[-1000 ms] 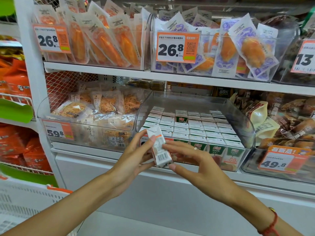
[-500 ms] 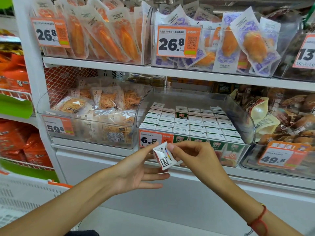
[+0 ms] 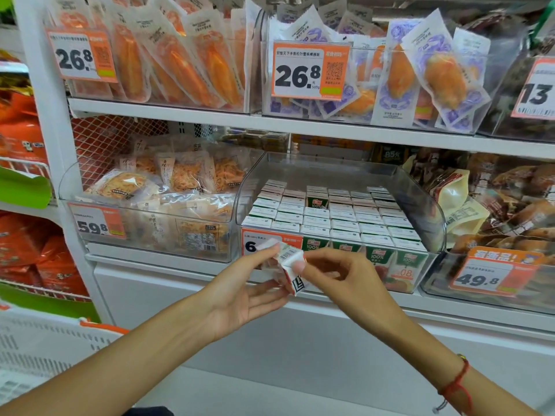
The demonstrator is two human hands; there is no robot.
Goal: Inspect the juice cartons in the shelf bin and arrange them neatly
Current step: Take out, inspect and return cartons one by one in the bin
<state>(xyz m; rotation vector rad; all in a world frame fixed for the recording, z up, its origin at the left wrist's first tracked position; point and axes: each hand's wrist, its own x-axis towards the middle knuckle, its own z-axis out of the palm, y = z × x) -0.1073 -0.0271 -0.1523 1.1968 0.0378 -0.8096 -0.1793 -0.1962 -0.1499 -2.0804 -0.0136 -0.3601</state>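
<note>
Since the earlier frame the small juice carton [image 3: 285, 267] has been tipped further, barcode side now up, and the left hand [image 3: 240, 291] has closed back onto it. It sits at lower centre of the frame, just in front of the clear shelf bin [image 3: 432, 211], partly hiding the bin's orange price tag [image 3: 271, 240]. The left hand's thumb and fingers [image 3: 264, 294] pinch the carton's left side, with the lower fingers stretched beneath it. The right hand [image 3: 345, 276] grips its right edge, fingers curled and clamped on it. Behind, the cartons [image 3: 330, 219] fill the bin in tidy rows. A red cord [image 3: 456, 382] circles the right wrist.
</note>
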